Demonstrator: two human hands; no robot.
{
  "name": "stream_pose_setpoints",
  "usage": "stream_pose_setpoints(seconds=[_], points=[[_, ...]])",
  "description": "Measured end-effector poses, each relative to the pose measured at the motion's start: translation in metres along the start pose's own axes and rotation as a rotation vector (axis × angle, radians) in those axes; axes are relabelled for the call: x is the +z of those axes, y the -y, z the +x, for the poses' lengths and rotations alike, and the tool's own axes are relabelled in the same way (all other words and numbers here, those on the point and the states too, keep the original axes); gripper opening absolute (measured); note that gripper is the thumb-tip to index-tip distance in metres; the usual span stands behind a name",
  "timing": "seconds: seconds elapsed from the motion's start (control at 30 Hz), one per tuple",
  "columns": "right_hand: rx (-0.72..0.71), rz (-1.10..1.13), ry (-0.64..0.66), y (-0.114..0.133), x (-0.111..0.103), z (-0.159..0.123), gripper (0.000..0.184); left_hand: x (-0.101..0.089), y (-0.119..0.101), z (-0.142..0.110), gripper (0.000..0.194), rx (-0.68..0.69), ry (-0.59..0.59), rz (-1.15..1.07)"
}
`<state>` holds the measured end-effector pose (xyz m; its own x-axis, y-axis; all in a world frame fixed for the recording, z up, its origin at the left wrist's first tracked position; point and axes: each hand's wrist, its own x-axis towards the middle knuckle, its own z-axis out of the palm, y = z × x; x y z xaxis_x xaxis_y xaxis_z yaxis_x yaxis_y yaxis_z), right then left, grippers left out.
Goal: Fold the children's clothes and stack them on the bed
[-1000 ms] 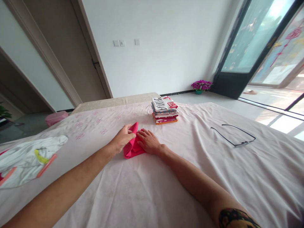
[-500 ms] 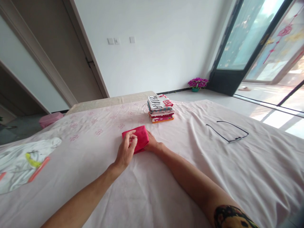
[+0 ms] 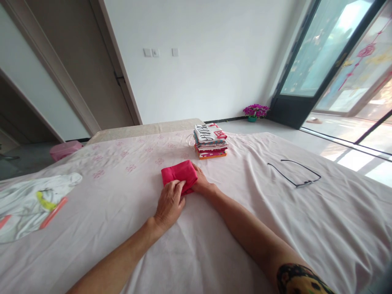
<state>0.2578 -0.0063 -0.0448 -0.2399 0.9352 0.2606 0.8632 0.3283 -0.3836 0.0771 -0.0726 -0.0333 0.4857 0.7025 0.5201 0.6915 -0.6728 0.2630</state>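
A folded red cloth (image 3: pixel 179 170) lies on the pale pink cover (image 3: pixel 220 249), in front of the person and between the two hands. The left hand (image 3: pixel 170 204) pinches its near edge, fingers bent over the top; the thumb is mostly hidden. The right hand (image 3: pixel 200 182) is at the cloth's right side, its fingers out of sight behind or under the fabric, so whether they grip cannot be told. Just beyond stands a stack of folded cloths (image 3: pixel 211 141); the dark lettering on its top piece is partly lost in the fold. Well to the right lie dark-framed glasses (image 3: pixel 302 185). At far left, a crumpled white garment (image 3: pixel 20 208) is cut off by the picture's edge, and a pink tub (image 3: pixel 65 150) is partly hidden behind the cover.
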Motion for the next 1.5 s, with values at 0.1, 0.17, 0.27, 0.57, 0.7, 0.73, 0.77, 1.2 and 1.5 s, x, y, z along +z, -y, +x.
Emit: stream_pose_setpoints(seconds=[0.1,0.17,0.27,0.57,0.7,0.73,0.77,1.2,1.5], points=[[0.059,-0.008,-0.003,-0.004,-0.002,0.006,0.042,-0.002,0.001,-0.004,0.051,0.006,0.026,0.022],[0.125,0.023,-0.044,-0.007,-0.003,0.01,0.037,-0.004,0.0,-0.005,0.048,0.015,0.036,0.039],[0.278,0.209,-0.14,-0.013,-0.005,0.016,0.047,-0.008,-0.002,-0.006,0.047,0.056,0.06,0.044],[0.088,0.145,-0.227,0.003,-0.035,0.017,0.052,-0.019,-0.006,-0.005,0.033,0.111,0.11,-0.092],[-0.015,-0.051,-0.098,0.028,-0.03,0.008,0.052,-0.022,-0.001,-0.004,0.026,0.034,0.048,-0.08],[-0.029,-0.093,-0.062,0.033,-0.026,0.004,0.053,-0.023,0.0,-0.005,0.026,0.029,0.058,-0.052],[-0.047,-0.131,-0.029,0.036,-0.022,0.001,0.054,-0.023,0.002,-0.006,0.024,0.03,0.077,-0.024],[0.043,0.28,-0.012,0.007,-0.014,0.007,0.058,-0.049,0.019,0.008,0.034,-0.126,0.016,-0.205],[0.065,-0.024,-0.013,0.023,-0.013,0.001,0.054,0.009,0.024,0.044,0.056,-0.252,0.114,0.104]])
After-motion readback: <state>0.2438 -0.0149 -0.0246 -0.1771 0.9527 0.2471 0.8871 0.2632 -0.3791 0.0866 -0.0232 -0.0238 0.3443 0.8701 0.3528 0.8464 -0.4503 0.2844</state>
